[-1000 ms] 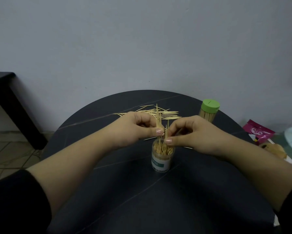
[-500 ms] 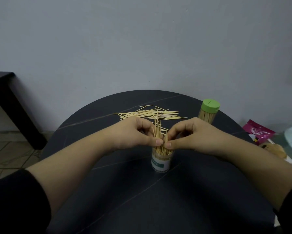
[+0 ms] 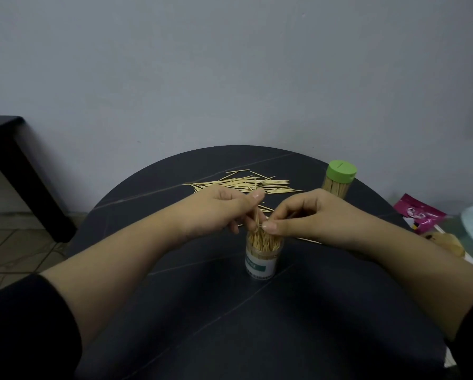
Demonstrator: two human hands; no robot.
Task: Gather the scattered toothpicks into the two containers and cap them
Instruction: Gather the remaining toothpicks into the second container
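Inspection of the round black table: the open container stands upright at the table's centre, uncapped and packed with sticks to the mouth; the capped container stands near the far right edge with its green lid seated. Change noted over the last second: the upright toothpicks, which rose well above the mouth between both hands, have dropped in; only a few now project. The left hand sits just beside the mouth, its fingers curled and thumb lifted clear; whether those fingers clamp the projecting sticks cannot be told. The right hand has thumb and forefinger pressed together on the stick tops directly over the mouth (apparently tamping or steering them down). Judgement: this load is nearly seated, so the insertion step is closing. Outstanding: the loose pile lies toward the far edge, well apart from the open container; one stray stick lies beside the right wrist; no second cap is visible. A pink packet lies beyond the right edge.
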